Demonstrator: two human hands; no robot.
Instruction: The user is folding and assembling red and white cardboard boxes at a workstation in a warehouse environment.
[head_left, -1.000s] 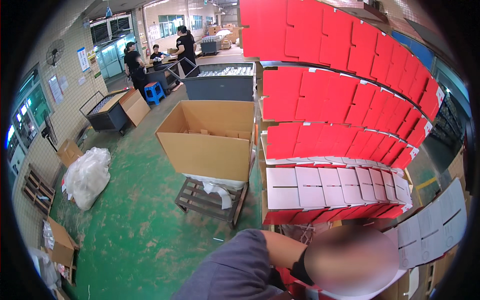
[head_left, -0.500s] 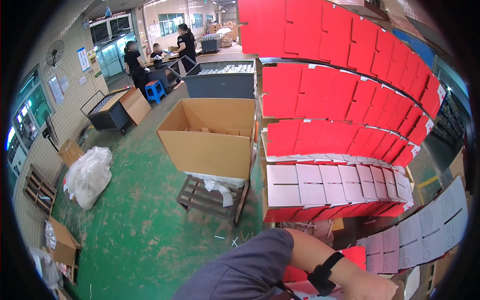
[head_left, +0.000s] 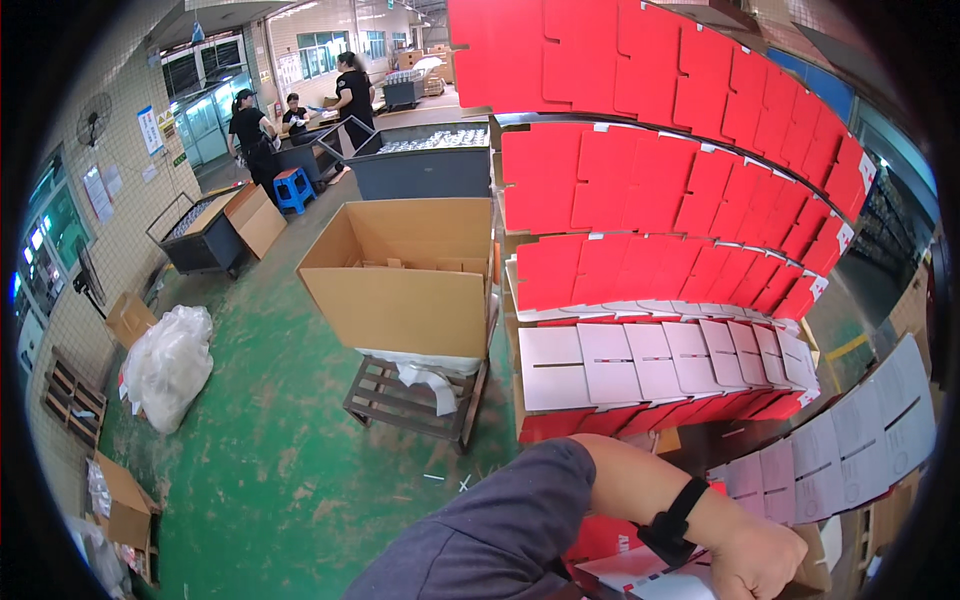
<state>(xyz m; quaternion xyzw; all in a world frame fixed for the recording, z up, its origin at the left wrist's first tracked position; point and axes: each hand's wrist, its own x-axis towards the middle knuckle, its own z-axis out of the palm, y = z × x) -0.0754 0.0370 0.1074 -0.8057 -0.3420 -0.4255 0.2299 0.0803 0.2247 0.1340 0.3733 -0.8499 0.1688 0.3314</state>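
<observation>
My left hand (head_left: 765, 560) is at the lower right, at the end of a forearm with a black wristband (head_left: 672, 520) and a grey sleeve. Its fingers curl on a red and white flat carton (head_left: 640, 568) lying low beside a brown box edge (head_left: 812, 565). The fingertips are cut off by the picture's edge. Just above the arm, racks hold rows of flat red cartons (head_left: 640, 180) and white-faced cartons (head_left: 650, 360). My right hand is out of view.
An open brown cardboard box (head_left: 400, 290) sits on a wooden pallet (head_left: 410, 405) over a green floor. A white filled bag (head_left: 168, 365) lies at the left. Dark bins (head_left: 420, 170) stand behind. Other people (head_left: 250, 130) work at the far back. Small boxes (head_left: 125, 505) sit at the lower left.
My left arm has stretched further right and down, and the hand has settled on the flat carton. The view has tilted slightly.
</observation>
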